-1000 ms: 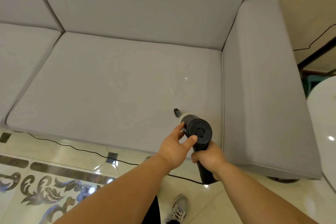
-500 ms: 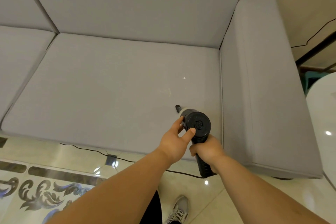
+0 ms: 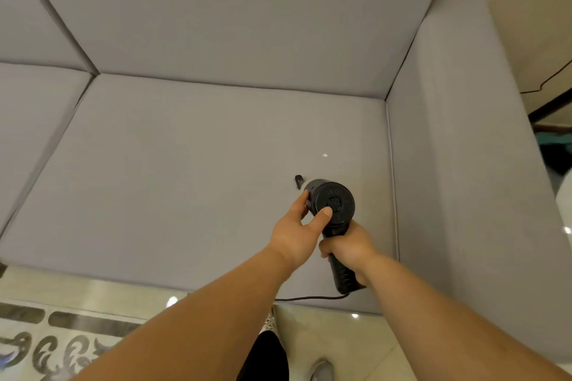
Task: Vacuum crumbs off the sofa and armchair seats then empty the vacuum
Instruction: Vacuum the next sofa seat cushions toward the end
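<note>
A black handheld vacuum (image 3: 333,204) points at the grey sofa seat cushion (image 3: 185,170), its narrow nozzle (image 3: 299,180) touching or nearly touching the fabric. My right hand (image 3: 348,246) grips the vacuum's handle from below. My left hand (image 3: 298,230) holds the round body, thumb pressed on its rear cap and fingers along the left side. A small white crumb (image 3: 324,155) lies on the cushion just beyond the nozzle, to its right.
The sofa's right armrest (image 3: 464,164) rises close beside the vacuum. A backrest cushion (image 3: 232,25) stands behind the seat. The vacuum's black cord (image 3: 309,298) trails over the seat's front edge. Glossy patterned floor tiles (image 3: 62,334) and my shoe (image 3: 322,370) are below.
I have come closer to the sofa, and the vacuum has moved forward over the seat toward the crumb. Both hands keep the same hold on the vacuum.
</note>
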